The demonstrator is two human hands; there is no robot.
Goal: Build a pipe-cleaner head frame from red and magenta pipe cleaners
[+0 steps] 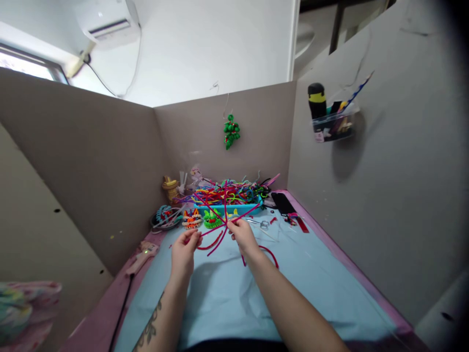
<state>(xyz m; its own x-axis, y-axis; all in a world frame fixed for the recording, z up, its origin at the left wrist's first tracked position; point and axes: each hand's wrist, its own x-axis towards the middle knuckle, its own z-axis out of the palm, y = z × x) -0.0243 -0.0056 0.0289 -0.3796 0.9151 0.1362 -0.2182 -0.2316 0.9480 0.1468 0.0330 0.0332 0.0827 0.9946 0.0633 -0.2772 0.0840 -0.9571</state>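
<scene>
Magenta pipe cleaners (211,207) cross at one point and spread out like a star above the table. My right hand (243,235) pinches them at the crossing. My left hand (185,248) is closed on the end of one arm of the star, at lower left. A red pipe cleaner (211,246) shows beneath the star, and a curved red one (271,254) shows beside my right wrist. Behind the hands stand small animal-like pipe-cleaner figures, one orange and white (191,220) and one green (211,219). A yellow figure (231,214) is partly covered by the star.
A blue tray (205,209) heaped with coloured pipe cleaners stands at the back. Scissors (263,225) and a black phone (282,203) lie to its right. A pink glue gun (142,258) with a cord and a dark bowl (156,224) sit at left. Grey panels enclose the table.
</scene>
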